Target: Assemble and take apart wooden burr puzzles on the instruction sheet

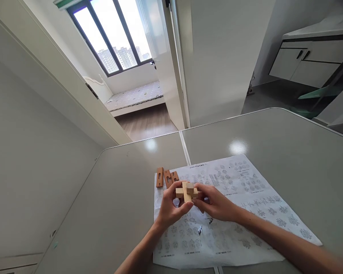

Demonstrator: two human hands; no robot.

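Observation:
Between my two hands is a pale wooden burr puzzle (186, 192), its bars crossing one another. My left hand (173, 207) grips it from the left, with the thumb at its lower end and fingers curled behind. From the right, my right hand (214, 201) pinches the end of a bar; some of its fingertips are hidden behind the wood. Just beyond my left hand lie several brown notched wooden pieces: one marked 2 (159, 177), another with a cut-out (168, 179), and a third with a numeral (174, 176).
Under my hands a creased instruction sheet (263, 224) with printed diagrams is spread on the grey-green table (125, 198). A seam (185, 148) crosses the tabletop. Past the table's far edge are a doorway with a bed (137, 97), a door (171, 76) and a cabinet (308, 62).

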